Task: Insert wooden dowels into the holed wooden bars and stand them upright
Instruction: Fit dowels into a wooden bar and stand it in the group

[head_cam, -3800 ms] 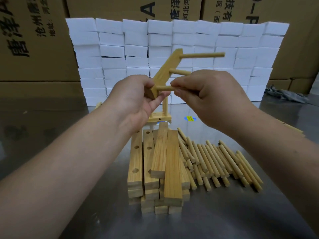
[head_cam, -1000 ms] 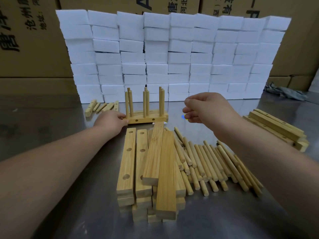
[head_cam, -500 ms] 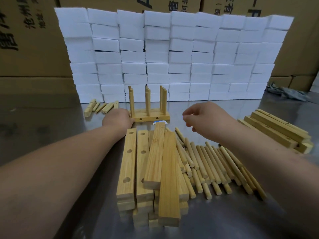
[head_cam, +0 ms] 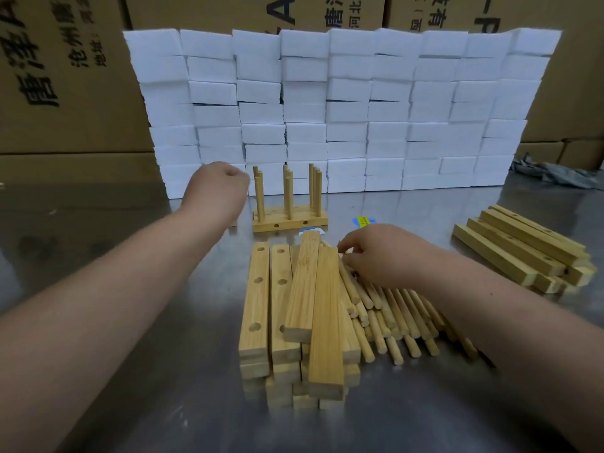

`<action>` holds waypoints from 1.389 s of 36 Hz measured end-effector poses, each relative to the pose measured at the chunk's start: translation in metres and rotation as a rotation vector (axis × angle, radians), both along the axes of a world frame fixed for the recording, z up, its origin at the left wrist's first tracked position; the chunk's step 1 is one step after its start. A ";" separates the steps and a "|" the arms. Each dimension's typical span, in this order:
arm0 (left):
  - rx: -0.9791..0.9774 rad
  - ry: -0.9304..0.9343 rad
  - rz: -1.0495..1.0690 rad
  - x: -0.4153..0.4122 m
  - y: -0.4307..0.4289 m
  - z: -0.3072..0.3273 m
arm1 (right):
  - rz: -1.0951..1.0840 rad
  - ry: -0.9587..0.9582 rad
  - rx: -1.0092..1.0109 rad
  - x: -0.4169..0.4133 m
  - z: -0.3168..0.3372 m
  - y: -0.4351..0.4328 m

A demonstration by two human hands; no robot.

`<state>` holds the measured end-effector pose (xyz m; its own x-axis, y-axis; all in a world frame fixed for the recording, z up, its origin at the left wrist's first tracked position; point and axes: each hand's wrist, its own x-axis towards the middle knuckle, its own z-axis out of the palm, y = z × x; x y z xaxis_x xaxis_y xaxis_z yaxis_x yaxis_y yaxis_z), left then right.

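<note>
Wooden dowelled bars [head_cam: 290,221], their pegs standing upright, sit side by side on the steel counter [head_cam: 183,403], close in front of a wall of white foam blocks [head_cam: 343,109]. The hands are well apart: the left hand [head_cam: 217,188] hangs just left of those upright pegs, its fingers turned away and hidden, so whether it holds anything cannot be told. The right hand [head_cam: 385,256] rests on the far end of the loose dowels [head_cam: 392,315], fingers bent down among them, a grip not discernible. Between the forearms lies a stack of holed bars [head_cam: 261,308] touching the loose dowels, with a second stack of bars [head_cam: 519,250] farther right.
</note>
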<state>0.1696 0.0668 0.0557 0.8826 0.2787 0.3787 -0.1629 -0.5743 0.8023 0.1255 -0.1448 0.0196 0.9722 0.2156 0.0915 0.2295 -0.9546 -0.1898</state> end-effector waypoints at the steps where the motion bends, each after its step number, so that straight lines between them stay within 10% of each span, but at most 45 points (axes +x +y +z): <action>1: 0.017 0.009 -0.068 -0.014 -0.004 0.006 | -0.008 0.007 -0.006 0.000 0.000 0.000; 17: 1.312 0.396 -0.517 -0.148 -0.057 0.027 | -0.010 0.035 -0.065 0.001 -0.004 0.003; 50: 1.132 0.191 -0.168 -0.107 -0.058 0.009 | -0.138 0.009 -0.157 -0.006 0.005 0.000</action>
<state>0.0629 0.0093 0.0644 0.9460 -0.2607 0.1928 -0.2371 -0.9618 -0.1369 0.1199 -0.1449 0.0241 0.9941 0.0915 0.0583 0.0938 -0.9949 -0.0380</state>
